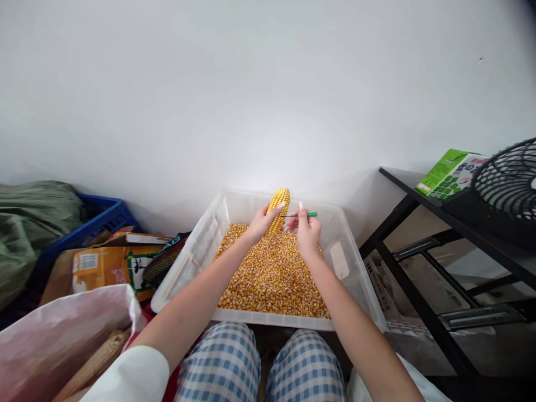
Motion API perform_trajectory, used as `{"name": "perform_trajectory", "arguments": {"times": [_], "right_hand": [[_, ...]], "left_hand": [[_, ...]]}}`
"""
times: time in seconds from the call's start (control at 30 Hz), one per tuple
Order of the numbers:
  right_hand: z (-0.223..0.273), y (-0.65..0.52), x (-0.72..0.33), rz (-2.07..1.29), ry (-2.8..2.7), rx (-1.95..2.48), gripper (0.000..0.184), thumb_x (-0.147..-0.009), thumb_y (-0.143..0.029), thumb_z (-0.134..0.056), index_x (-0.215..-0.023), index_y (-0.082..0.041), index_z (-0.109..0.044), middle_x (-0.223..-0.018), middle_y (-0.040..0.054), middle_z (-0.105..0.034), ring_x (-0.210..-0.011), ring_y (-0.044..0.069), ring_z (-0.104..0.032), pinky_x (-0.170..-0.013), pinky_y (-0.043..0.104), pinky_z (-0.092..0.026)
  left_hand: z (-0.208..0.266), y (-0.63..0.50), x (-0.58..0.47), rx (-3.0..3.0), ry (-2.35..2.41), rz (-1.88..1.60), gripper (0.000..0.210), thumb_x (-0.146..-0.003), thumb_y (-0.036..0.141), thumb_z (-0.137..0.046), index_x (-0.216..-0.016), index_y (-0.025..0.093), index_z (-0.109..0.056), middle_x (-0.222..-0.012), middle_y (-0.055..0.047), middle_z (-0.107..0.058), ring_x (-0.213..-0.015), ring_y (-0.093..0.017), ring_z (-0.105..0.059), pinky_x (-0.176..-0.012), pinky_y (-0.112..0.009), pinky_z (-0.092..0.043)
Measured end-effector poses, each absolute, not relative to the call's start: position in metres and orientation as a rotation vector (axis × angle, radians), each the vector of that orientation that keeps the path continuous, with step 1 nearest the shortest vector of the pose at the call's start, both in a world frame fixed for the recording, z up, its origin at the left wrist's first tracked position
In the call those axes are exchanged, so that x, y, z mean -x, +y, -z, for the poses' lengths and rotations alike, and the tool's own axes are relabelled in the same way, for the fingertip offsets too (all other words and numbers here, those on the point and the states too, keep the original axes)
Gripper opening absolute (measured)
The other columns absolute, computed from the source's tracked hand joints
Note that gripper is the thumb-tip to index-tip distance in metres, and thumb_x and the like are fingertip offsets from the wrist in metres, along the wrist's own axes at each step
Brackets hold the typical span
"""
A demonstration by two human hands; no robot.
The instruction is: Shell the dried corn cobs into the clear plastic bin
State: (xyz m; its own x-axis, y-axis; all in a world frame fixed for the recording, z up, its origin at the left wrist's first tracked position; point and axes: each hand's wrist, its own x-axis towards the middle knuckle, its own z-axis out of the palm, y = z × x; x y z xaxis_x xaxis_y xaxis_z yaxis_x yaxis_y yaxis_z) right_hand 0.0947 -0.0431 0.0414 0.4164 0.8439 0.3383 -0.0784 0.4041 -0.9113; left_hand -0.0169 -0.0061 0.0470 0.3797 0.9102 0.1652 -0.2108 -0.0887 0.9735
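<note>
My left hand [260, 223] is wrapped around an ear of corn [278, 207], held upright at a slight tilt above a clear plastic bin [355, 268]. Yellow kernels cover most of the ear. In my right hand [307, 229] is a thin screwdriver [312, 214] with a green end; its dark shaft points left and meets the side of the ear. I cannot make out its tip. Loose corn kernels [272, 279] lie in a thick layer in the bin below both hands.
A white sack [84, 312] with bare cobs [98, 357] stands at lower left. Behind it are an orange package [103, 265] and a blue crate [104, 215]. On the right, a black metal rack [419, 279] holds a green box [448, 173] and a black fan [508, 178].
</note>
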Motion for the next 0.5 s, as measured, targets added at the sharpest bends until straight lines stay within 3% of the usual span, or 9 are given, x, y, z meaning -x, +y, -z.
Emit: {"name": "perform_trajectory", "arguments": {"times": [0.23,0.5], "right_hand": [[-0.038,-0.041,-0.097,-0.779,-0.957,1.039,0.04,-0.075,-0.055,-0.045,-0.064,-0.016,-0.051,-0.043,-0.0027,-0.053,-0.034,0.008,-0.047,-0.038,0.019,-0.04],[-0.042,-0.04,-0.098,-0.65,-0.908,0.967,0.042,-0.077,-0.054,-0.042,-0.071,-0.014,-0.055,-0.051,0.001,-0.059,-0.043,0.011,-0.055,-0.046,0.022,-0.045]], "left_hand": [[-0.045,-0.002,0.021,-1.434,0.656,-0.988,0.047,-0.071,0.048,-0.057,-0.102,0.012,-0.056,-0.07,-0.003,-0.059,-0.052,-0.01,-0.054,-0.048,-0.02,-0.042],[-0.038,0.004,0.02,-1.261,0.704,-0.957,0.048,-0.073,0.053,-0.052,-0.099,0.012,-0.053,-0.069,-0.005,-0.058,-0.052,-0.013,-0.057,-0.045,-0.024,-0.046]]}}
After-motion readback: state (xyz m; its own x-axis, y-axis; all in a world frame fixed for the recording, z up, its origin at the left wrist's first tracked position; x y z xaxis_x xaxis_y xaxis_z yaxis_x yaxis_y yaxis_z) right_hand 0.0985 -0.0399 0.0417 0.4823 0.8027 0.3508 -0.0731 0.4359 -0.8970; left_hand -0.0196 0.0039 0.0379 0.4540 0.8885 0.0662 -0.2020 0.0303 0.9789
